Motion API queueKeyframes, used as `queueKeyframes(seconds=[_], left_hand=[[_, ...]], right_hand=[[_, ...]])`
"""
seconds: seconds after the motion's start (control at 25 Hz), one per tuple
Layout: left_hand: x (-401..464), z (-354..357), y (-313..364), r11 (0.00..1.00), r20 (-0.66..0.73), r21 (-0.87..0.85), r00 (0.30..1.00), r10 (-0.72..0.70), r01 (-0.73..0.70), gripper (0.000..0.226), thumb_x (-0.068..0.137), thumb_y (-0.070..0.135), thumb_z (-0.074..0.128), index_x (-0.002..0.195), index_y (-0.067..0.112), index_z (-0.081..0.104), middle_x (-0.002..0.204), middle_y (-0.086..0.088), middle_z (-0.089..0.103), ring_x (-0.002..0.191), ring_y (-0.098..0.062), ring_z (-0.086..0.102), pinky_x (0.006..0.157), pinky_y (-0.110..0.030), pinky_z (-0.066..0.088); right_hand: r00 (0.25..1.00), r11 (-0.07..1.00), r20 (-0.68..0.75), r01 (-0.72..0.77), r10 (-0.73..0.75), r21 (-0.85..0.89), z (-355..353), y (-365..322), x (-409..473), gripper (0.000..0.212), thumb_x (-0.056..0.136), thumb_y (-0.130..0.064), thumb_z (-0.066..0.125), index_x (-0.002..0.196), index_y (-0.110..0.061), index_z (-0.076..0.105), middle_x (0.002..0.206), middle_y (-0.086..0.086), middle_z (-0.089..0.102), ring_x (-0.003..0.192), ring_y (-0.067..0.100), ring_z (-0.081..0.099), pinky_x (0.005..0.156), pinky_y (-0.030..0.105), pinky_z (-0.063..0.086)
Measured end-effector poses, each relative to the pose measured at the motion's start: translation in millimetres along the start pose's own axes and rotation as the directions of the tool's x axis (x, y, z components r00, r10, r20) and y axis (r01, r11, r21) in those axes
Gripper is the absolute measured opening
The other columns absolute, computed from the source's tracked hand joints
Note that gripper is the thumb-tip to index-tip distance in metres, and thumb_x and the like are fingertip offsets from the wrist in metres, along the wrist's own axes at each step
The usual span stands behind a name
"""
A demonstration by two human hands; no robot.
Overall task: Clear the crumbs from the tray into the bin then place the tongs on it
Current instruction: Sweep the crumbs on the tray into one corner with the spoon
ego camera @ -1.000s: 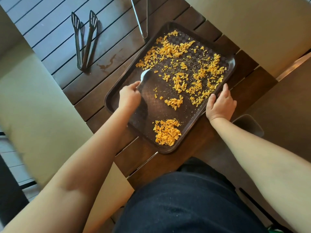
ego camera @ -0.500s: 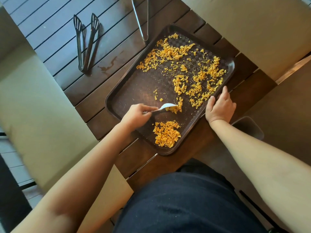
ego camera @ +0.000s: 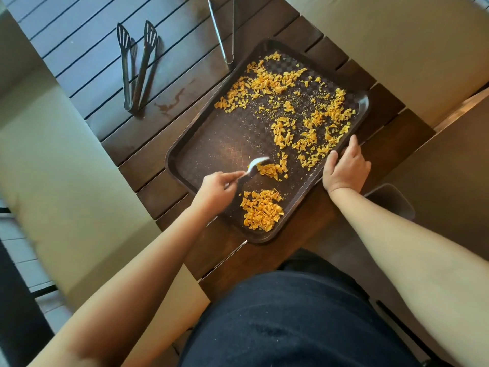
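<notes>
Dark brown tray [ego camera: 185,165] sits on a dark slatted wooden worktop [ego camera: 169,83], turned at an angle, its near corner close to the worktop's near edge and the person's body.

Left hand [ego camera: 214,192]: fingers closed around the dark handle of a small brush [ego camera: 255,165], white bristles down on the tray floor. Bristles touch a small clump of orange crumbs [ego camera: 272,169] near the tray's middle.

Right hand [ego camera: 344,168]: fingers curled over the tray's right rim, thumb on the inner side of the rim, gripping it.

Crumbs: one gathered heap [ego camera: 262,210] in the near corner of the tray, just below the brush. Loose scatter [ego camera: 312,120] across the far half, thickest along the far left rim and toward the right rim. The left part of the tray floor shows only fine specks.

Black slotted tongs [ego camera: 137,67] lie on the worktop well left of the tray, tips pointing to the far edge, arms apart at the tips and joined at the near end. Metal tongs [ego camera: 225,30] lie at the far edge, the hinged end just beside the tray's far corner; the tips run out of frame.

A dark bin [ego camera: 391,200] shows below the worktop's right edge, partly hidden behind the right forearm; contents cannot be told.
</notes>
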State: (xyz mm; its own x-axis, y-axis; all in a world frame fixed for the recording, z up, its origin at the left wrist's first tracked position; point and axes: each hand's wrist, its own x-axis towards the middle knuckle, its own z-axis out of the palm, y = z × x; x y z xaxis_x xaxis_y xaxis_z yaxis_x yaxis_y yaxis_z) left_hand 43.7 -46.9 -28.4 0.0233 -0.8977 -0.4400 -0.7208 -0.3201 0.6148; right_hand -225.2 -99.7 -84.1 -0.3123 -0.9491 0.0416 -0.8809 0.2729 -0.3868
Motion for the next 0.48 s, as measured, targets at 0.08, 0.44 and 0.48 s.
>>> queueKeyframes(seconds=[0.08,0.44,0.48], left_hand=[[-8,1,3,0.999,0.058,-0.044,0.998,0.023,-0.02,0.029,0.093,0.02,0.05,0.117,0.03,0.063,0.098,0.001,0.065,0.064,-0.016,0.056,0.053,-0.024,0.047],[24,-8,9,0.999,-0.166,0.0,0.986,-0.032,0.033,0.031,0.094,0.019,0.047,0.122,0.023,0.061,0.098,-0.003,0.062,0.082,-0.011,0.053,0.066,-0.016,0.04],[20,-6,10,1.0,-0.13,0.018,0.991,-0.014,0.016,0.031,0.094,0.019,0.047,0.121,0.025,0.061,0.093,-0.001,0.06,0.076,-0.009,0.052,0.06,-0.014,0.038]], right_hand=[[1.0,1.0,0.0,0.0,0.0,0.002,0,0,0,0.063,0.088,-0.04,0.031,0.139,-0.003,0.033,0.127,0.018,0.054,0.106,0.034,0.057,0.09,0.042,0.038],[1.0,1.0,0.013,-0.001,0.0,0.009,0,0,0,0.063,0.088,-0.04,0.031,0.139,-0.003,0.032,0.129,0.018,0.053,0.108,0.033,0.055,0.091,0.041,0.037],[1.0,1.0,0.015,-0.001,0.001,0.005,0,0,1,0.063,0.088,-0.04,0.031,0.139,-0.003,0.032,0.129,0.017,0.053,0.109,0.033,0.055,0.091,0.041,0.036]])
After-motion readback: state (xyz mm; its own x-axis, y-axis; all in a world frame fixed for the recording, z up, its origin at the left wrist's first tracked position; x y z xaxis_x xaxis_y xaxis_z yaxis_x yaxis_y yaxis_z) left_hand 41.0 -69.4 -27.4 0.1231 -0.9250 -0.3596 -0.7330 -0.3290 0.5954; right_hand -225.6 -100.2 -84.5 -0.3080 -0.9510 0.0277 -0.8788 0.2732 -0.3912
